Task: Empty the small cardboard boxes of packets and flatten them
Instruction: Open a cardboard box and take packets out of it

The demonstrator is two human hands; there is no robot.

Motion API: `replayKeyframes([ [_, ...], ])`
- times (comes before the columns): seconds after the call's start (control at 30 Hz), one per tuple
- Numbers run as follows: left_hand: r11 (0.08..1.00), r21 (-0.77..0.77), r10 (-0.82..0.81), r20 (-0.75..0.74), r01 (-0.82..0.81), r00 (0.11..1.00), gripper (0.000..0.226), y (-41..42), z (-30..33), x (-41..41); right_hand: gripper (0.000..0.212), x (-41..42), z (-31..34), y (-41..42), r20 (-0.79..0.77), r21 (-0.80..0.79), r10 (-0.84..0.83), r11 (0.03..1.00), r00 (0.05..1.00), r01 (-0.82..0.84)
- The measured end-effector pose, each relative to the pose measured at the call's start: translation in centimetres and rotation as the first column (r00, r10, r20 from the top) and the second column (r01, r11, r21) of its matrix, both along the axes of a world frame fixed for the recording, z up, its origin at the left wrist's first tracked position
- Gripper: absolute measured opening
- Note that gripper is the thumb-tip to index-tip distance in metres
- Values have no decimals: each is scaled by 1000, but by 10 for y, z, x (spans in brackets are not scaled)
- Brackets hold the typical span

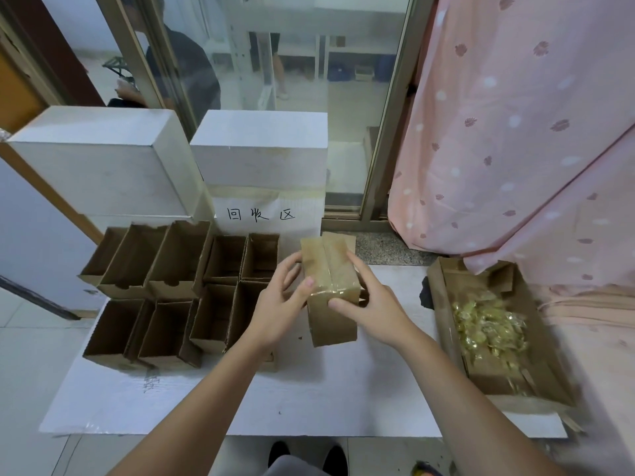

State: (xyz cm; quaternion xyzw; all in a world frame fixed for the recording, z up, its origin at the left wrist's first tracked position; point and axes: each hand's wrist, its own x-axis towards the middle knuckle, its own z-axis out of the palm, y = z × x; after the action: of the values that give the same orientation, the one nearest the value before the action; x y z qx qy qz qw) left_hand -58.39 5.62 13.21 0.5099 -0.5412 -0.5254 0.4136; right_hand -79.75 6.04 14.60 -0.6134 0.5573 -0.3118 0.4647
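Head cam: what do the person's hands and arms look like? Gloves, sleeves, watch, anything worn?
Both hands are bare: no gloves on the left hand or the right hand. No rings show on the fingers, and no watch or band at either wrist. Both forearms are uncovered as far as the bottom edge of the frame; no sleeve is visible.

A glass door point(275, 80) stands behind, pink curtain point(515, 149) at right, pale tiled floor point(31, 355) below.
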Motion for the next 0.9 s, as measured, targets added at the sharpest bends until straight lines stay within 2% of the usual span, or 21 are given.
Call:
replayKeyframes([
  [0.1, 997, -17, -71, 124, 73, 990, 61, 6, 1, 0, 75, -4, -3, -8, -38, -8, -49, 999, 998, 49],
  [0.27, 1000, -1, -24, 292, 25, 956, 50, 2, 5, 0, 73, -8, -3, -9, -67, 21, 18, 1000, 998, -16],
  [0.43, 998, 10, -61, 325, 61, 944, 51, 2, 6, -1, 64, -10, -8, -7, 2, -58, -30, 998, 1000, 30],
  [0.57, 997, -11, -67, 389, 77, 919, 49, 4, 5, -5, 39, -10, -7, -7, 42, -53, -70, 996, 997, 72],
  [0.67, 994, 7, -102, 419, 109, 902, 50, 3, 3, -5, 28, -13, -9, -8, 50, -83, -121, 989, 991, 125],
  [0.8, 993, 25, -111, 434, 111, 894, 58, 1, 2, -6, 28, -13, -10, -10, 47, -79, -141, 986, 989, 145],
  [0.9, 994, 24, -108, 461, 110, 881, 53, 0, 4, -9, 18, -11, -11, -11, 48, -83, -156, 984, 986, 160],
])
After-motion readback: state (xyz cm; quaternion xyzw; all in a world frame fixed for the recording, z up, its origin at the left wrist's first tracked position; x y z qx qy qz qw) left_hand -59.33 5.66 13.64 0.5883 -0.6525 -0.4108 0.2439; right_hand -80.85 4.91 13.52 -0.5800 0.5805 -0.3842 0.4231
